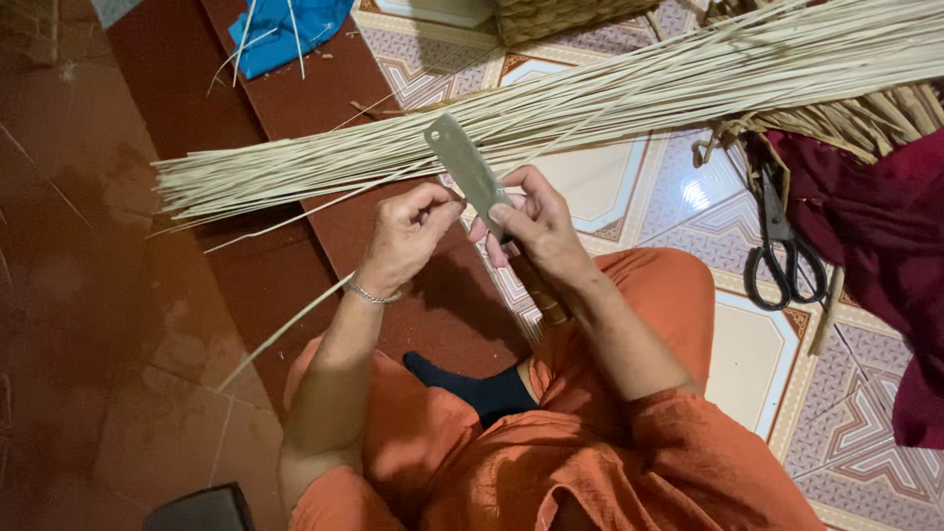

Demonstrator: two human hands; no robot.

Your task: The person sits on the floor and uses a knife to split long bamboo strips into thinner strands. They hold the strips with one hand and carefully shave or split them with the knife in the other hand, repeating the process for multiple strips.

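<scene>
My right hand (536, 224) grips a flat knife (470, 172) above my lap — blade angled up-left. My left hand (403, 236) pinches 1 thin cane strip (285, 329) against it. Behind them, a cane bundle (551, 113) lies across the floor (590, 187); scissors (782, 246) at its right edge.

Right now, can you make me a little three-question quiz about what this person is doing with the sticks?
1. True or false: the right hand holds the flat knife.
2. What lies on the patterned floor tiles beside the person's knee? A) black scissors B) a hammer C) a cup
3. Fill in: the left hand pinches a thin ___ against the blade.

Key: 1 true. 2 A. 3 strip, like those in the long pale bundle.
</scene>
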